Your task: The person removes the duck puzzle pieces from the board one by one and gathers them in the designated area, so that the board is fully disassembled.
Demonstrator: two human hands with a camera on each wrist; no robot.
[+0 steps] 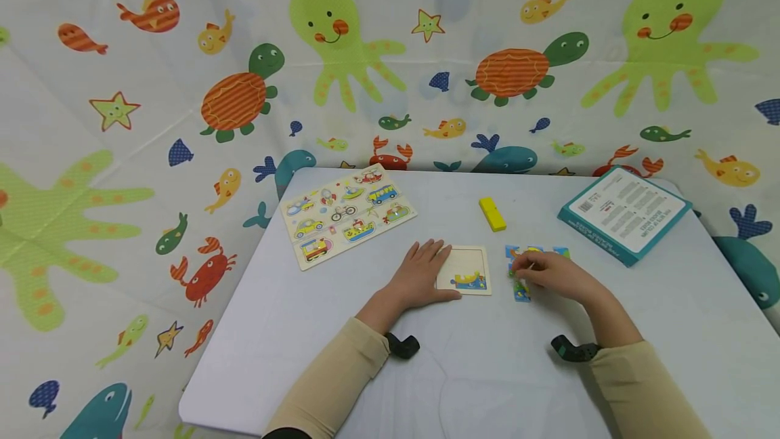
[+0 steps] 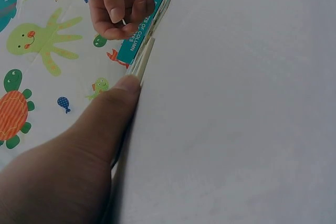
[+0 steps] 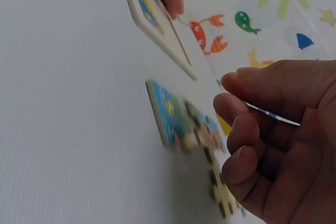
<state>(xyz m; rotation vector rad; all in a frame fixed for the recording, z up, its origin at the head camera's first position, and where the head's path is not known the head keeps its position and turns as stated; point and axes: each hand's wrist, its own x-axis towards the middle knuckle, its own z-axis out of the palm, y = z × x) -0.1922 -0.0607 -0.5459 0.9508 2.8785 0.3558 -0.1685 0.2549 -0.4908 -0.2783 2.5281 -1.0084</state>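
Observation:
My left hand [image 1: 420,276] lies spread over the left side of a small wooden puzzle tray [image 1: 470,257], fingers straight, thumb at its lower edge. Joined jigsaw pieces [image 1: 470,281], yellow and blue, sit along the tray's bottom. To the right, my right hand [image 1: 557,273] hovers over several loose jigsaw pieces [image 1: 521,293], partly hiding them. Its fingers curl loosely in the right wrist view, thumb and fingertips near each other, with no piece visible between them. There, a blue piece [image 3: 167,109] lies picture up beside some showing bare wood [image 3: 224,195].
A larger vehicle puzzle board [image 1: 344,214] lies at the back left of the white table [image 1: 487,371]. Behind the tray is a yellow block [image 1: 492,214]. A teal box [image 1: 627,215] stands at the back right. Sea-animal cloth hangs behind.

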